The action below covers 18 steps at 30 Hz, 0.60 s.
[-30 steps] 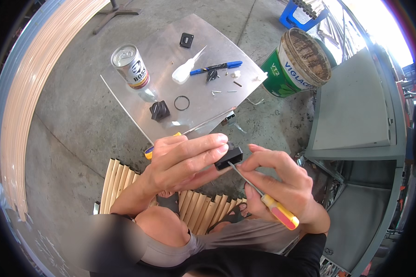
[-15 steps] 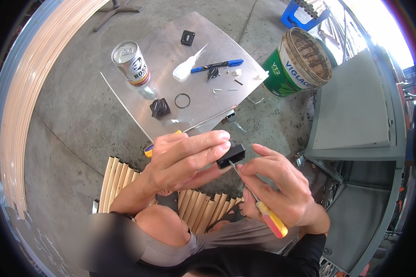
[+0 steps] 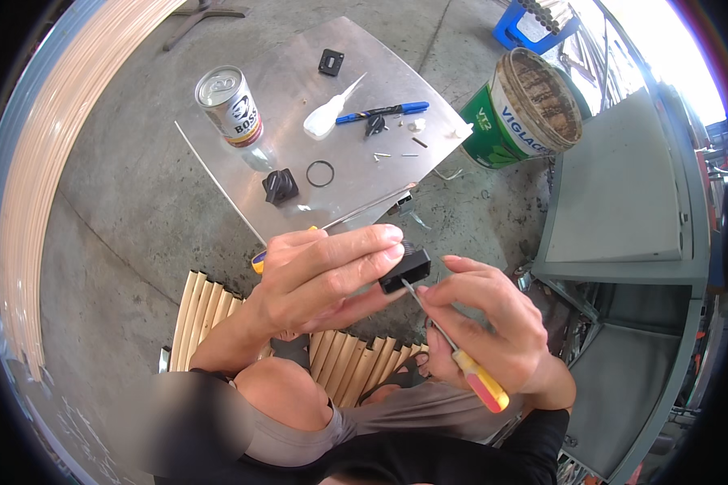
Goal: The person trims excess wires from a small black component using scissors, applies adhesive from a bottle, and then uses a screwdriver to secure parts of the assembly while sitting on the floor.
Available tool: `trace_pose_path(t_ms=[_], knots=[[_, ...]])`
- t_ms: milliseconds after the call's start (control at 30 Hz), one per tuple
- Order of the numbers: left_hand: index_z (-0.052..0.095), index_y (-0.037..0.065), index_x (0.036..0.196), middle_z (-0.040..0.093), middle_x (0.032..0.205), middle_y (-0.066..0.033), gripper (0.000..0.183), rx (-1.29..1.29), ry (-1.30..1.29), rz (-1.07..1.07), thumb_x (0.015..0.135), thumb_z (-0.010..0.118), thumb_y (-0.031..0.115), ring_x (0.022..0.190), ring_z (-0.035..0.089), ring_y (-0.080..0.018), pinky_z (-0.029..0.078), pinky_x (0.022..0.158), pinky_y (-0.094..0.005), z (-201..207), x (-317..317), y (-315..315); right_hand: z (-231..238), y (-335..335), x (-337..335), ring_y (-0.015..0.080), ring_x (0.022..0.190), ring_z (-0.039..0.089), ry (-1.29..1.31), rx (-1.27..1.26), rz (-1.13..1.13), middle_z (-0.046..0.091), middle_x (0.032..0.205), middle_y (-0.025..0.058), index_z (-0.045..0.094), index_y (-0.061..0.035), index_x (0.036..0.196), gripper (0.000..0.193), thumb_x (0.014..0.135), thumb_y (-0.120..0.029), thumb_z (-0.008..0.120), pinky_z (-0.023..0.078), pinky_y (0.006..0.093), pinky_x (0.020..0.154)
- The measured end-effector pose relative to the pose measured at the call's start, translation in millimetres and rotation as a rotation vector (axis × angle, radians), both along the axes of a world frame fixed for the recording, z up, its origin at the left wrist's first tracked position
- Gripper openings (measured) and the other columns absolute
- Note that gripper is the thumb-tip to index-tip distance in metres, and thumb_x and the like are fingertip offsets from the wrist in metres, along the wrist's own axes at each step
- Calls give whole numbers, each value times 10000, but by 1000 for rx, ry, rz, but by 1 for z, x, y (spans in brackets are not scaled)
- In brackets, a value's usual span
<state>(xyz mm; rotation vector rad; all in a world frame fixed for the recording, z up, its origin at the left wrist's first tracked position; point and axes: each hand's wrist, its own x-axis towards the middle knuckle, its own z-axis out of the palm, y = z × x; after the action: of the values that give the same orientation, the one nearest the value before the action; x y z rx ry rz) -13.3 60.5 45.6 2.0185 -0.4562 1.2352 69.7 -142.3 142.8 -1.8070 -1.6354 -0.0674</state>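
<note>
My left hand [image 3: 323, 279] is closed on a small black block-shaped plastic part [image 3: 407, 272], its fingertips along the part's left side. My right hand [image 3: 493, 323] pinches the thin shaft of a screwdriver [image 3: 484, 381] with a yellow and red handle, which slants down under the palm. The screwdriver's tip meets the face of the black part turned toward me; whether it sits in a hole or slot cannot be made out. Partly hidden behind my left hand is a second screwdriver [image 3: 258, 261], its long shaft lying along the near edge of the metal-topped table [image 3: 291, 105].
The table holds a can [image 3: 231, 109], a black rotary knob [image 3: 281, 187], a black ring [image 3: 320, 173], a white dropper bottle [image 3: 322, 120], a blue marker [image 3: 400, 110], a black square plate [image 3: 331, 62] and small screws. A bucket [image 3: 514, 113] and grey cabinet [image 3: 615, 178] stand right; wooden strips [image 3: 348, 364] lie below.
Both hands keep nearly the same pose. The screwdriver's handle has shifted slightly to the right and up, while its tip stays at the black part.
</note>
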Motion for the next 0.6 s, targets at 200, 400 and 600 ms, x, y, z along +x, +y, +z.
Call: trace_pose_path(t_ms=[200,400,600], knots=[[693,31,1170,730,1178,-129,498,-9,-10,8,718,897,74,774,728,-135,470,512,-224,1,-1,0,0,0,3,281,861,694,56,-1,27,651,1017,163,717,96,923,288,635,92,725,612,470,890],[694,39,1153,733,1173,-125,476,-29,-3,-14,723,895,71,757,727,-134,457,502,-220,1,-2,1,-3,0,4,279,841,689,38,35,49,656,1022,168,683,102,882,279,610,122,740,613,471,871],[704,38,1135,736,1165,-120,460,4,-11,-8,718,896,61,676,679,-108,442,491,-220,0,-2,2,-6,-1,7,284,837,686,16,44,100,655,1036,163,674,97,877,273,613,123,740,608,482,880]])
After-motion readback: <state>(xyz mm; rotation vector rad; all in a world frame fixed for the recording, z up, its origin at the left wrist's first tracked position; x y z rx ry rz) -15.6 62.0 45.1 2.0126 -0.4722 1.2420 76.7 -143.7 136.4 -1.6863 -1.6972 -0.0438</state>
